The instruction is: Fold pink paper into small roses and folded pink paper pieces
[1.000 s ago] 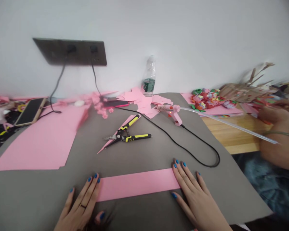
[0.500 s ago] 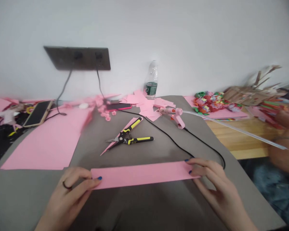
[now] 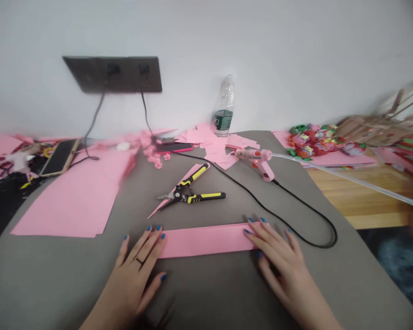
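A folded strip of pink paper (image 3: 206, 240) lies crosswise on the grey table (image 3: 206, 293). My left hand (image 3: 134, 266) rests with spread fingers over the strip's left end. At the other end my right hand (image 3: 278, 256) lies with its fingers stretched out on the paper. Both ends of the strip are partly hidden under the fingers. Beyond it sit wire pliers (image 3: 189, 192) with black and yellow handles, jaws pointing left, on top of a thin pink paper scrap (image 3: 154, 211).
A pink glue gun (image 3: 256, 160) with a clear glue stick and black cord lies behind my right hand. Pink sheets (image 3: 75, 197) are stacked at left. A bottle (image 3: 224, 110), paper pieces (image 3: 213, 146), a phone (image 3: 60, 157) and colourful flowers (image 3: 315, 140) line the wall side.
The strip, held pinched at both ends before, is now under flattened fingers on the table. Both hands have opened and moved closer together. The view has shifted slightly.
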A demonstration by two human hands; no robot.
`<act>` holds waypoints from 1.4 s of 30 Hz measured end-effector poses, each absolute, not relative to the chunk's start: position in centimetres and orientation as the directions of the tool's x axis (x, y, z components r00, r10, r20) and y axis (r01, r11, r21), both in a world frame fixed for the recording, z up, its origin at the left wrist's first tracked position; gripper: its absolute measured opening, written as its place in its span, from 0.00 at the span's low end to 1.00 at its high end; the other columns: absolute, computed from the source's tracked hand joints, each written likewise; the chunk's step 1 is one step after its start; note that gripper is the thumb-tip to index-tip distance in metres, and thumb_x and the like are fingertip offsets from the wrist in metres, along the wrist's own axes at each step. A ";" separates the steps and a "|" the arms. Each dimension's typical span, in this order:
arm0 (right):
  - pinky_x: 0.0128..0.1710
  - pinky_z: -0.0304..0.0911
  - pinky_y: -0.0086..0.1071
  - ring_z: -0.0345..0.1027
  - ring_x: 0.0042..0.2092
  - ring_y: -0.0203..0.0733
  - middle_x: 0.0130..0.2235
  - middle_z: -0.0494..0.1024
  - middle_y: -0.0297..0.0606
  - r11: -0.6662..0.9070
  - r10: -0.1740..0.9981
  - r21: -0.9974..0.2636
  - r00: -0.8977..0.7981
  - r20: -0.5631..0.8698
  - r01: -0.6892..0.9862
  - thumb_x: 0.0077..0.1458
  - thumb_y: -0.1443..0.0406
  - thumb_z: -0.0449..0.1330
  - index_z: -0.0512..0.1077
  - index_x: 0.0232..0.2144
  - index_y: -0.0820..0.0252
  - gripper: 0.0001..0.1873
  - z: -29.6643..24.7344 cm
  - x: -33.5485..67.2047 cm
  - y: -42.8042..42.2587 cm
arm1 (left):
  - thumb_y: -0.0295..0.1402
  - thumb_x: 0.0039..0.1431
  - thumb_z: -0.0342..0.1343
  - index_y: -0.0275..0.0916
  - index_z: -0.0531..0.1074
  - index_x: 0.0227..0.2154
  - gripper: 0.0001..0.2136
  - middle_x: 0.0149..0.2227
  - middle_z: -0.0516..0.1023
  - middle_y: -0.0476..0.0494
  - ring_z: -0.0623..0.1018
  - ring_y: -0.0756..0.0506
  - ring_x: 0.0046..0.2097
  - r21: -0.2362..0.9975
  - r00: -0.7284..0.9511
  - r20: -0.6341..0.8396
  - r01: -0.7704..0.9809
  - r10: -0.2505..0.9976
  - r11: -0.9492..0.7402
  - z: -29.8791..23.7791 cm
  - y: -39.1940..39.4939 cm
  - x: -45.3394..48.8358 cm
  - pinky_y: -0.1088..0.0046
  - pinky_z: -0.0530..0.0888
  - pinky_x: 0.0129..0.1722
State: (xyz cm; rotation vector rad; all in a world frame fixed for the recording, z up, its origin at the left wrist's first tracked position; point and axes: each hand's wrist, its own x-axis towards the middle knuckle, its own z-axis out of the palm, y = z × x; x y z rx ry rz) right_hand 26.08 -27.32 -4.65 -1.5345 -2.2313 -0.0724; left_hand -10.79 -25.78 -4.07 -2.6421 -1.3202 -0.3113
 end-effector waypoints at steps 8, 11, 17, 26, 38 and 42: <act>0.65 0.53 0.59 0.52 0.70 0.52 0.70 0.59 0.41 0.538 0.841 -0.166 -0.516 0.161 0.826 0.61 0.73 0.48 0.49 0.71 0.54 0.37 -4.0 18.3 -26.2 | 0.34 0.65 0.49 0.28 0.66 0.58 0.22 0.65 0.66 0.24 0.66 0.31 0.66 0.031 0.461 0.333 0.867 0.823 -0.498 -4.4 -25.5 -6.1 0.44 0.59 0.64; 0.63 0.57 0.57 0.56 0.68 0.51 0.68 0.63 0.40 0.536 0.844 -0.211 -0.520 0.130 0.818 0.58 0.77 0.46 0.56 0.69 0.52 0.38 -3.6 18.5 -25.6 | 0.31 0.65 0.49 0.31 0.65 0.59 0.20 0.60 0.72 0.29 0.71 0.35 0.61 0.148 0.512 0.330 0.802 0.793 -0.579 -3.8 -24.1 -4.5 0.53 0.70 0.58; 0.58 0.61 0.51 0.65 0.60 0.52 0.59 0.73 0.46 0.471 0.881 -0.356 -0.410 0.236 0.807 0.59 0.69 0.56 0.63 0.65 0.53 0.31 -2.4 21.4 -23.7 | 0.23 0.61 0.52 0.43 0.62 0.63 0.27 0.54 0.75 0.40 0.75 0.40 0.55 0.432 0.501 0.221 0.719 0.837 -0.545 -2.0 -22.2 -3.4 0.59 0.74 0.54; 0.35 0.60 0.31 0.72 0.32 0.39 0.30 0.79 0.32 0.264 0.937 -0.573 -0.346 -0.037 0.776 0.58 0.68 0.62 0.74 0.29 0.55 0.05 0.6 23.8 -21.7 | 0.25 0.58 0.59 0.45 0.76 0.48 0.15 0.46 0.76 0.45 0.77 0.43 0.47 0.593 0.495 0.114 0.662 0.861 -0.459 -1.3 -20.7 -3.7 0.65 0.75 0.48; 0.27 0.54 0.27 0.65 0.27 0.36 0.24 0.75 0.30 0.093 0.867 -0.636 -0.376 -0.326 0.766 0.57 0.67 0.61 0.77 0.23 0.55 0.11 3.5 23.2 -19.9 | 0.29 0.56 0.61 0.42 0.81 0.27 0.05 0.30 0.79 0.50 0.77 0.48 0.34 0.772 0.533 -0.254 0.615 0.807 -0.163 0.9 -17.2 -3.4 0.74 0.68 0.34; 0.30 0.57 0.27 0.67 0.31 0.36 0.28 0.78 0.30 0.095 0.867 -0.704 -0.406 -0.289 0.704 0.58 0.66 0.60 0.77 0.28 0.54 0.07 3.5 22.9 -19.6 | 0.28 0.57 0.58 0.42 0.81 0.28 0.07 0.32 0.79 0.50 0.77 0.48 0.35 0.762 0.531 -0.304 0.633 0.791 -0.132 1.7 -17.0 -3.1 0.74 0.68 0.35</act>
